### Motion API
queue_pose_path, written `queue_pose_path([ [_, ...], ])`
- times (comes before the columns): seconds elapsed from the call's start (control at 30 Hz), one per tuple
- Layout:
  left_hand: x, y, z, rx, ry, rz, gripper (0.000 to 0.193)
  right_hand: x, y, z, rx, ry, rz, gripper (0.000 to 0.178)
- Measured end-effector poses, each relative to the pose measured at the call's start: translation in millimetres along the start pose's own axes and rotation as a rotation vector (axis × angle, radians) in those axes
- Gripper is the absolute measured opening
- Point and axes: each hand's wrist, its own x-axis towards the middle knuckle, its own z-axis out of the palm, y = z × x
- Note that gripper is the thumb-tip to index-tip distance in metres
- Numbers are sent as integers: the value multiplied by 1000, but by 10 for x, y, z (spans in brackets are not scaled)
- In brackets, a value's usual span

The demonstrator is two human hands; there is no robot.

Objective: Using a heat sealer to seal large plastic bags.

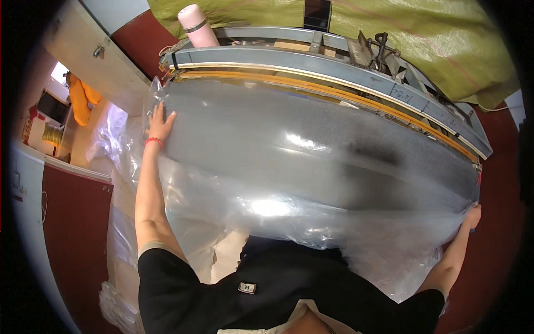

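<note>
A wide sheet of clear plastic film [222,183] lies over a long dark grey work surface [250,117] and hangs down in folds toward my body. My left hand [159,123], with a red band at the wrist, rests on the film near the far left corner, its fingers spread. At the right end, my right hand [473,216] is closed on the film's edge, and the film is drawn into creases toward it. Part of the right hand's fingers is hidden.
Behind the surface runs a grey metal bar [250,55] with an orange strip [267,77] along it. A pink bottle [197,26] and a metal clamp [381,50] are on the frame. A door [89,55] stands at the left; a green-yellow sheet [434,44] hangs behind.
</note>
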Motion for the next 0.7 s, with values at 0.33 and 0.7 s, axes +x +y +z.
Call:
queue_pose_path([
  [0.33,442,251,15,-77,513,54,36,-132,-274,-112,12,57,-80,30],
  [0.7,-3233,4585,-468,-1200,-1389,891,32,-14,-43,10,92,85,-26,30],
])
